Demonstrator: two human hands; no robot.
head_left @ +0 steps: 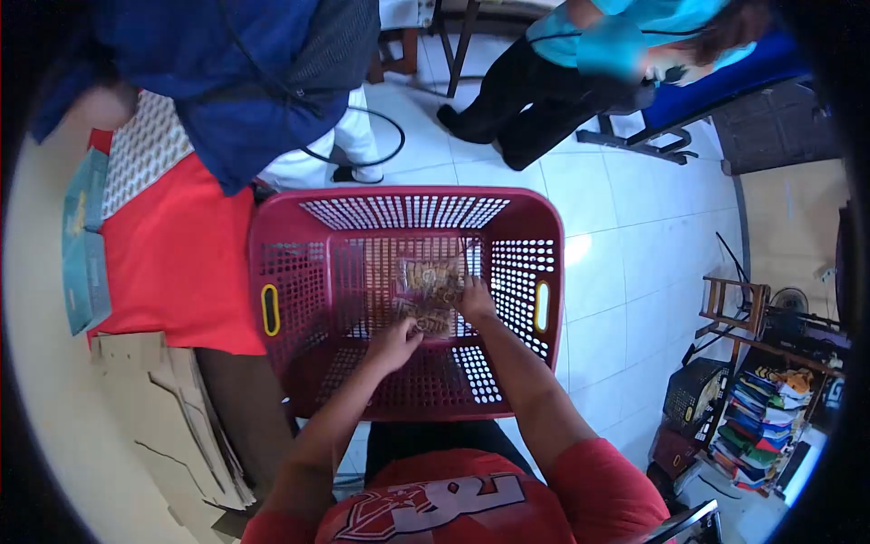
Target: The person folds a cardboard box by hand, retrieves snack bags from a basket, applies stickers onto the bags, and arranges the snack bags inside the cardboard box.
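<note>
Inside a dark red plastic laundry basket (408, 410) lie clear plastic packets of brown snack pieces (428, 272), stacked or overlapping near the middle. My left hand (395, 347) reaches in from below, its fingers closed at the lower left edge of the nearest snack packet (435, 322). On the right side of the packets, my right hand (475, 302) has its fingers closed on an edge of the packets. Which exact packet each hand grips is partly hidden by the fingers and the clear wrapping.
A red cloth-covered table (177, 263) stands left of the basket, with flattened cardboard (186, 408) below it. Two people stand beyond the basket, one in dark blue (254, 82), one in turquoise (625, 36). White floor tiles (625, 263) lie right; folded clothes (761, 417) are stacked far right.
</note>
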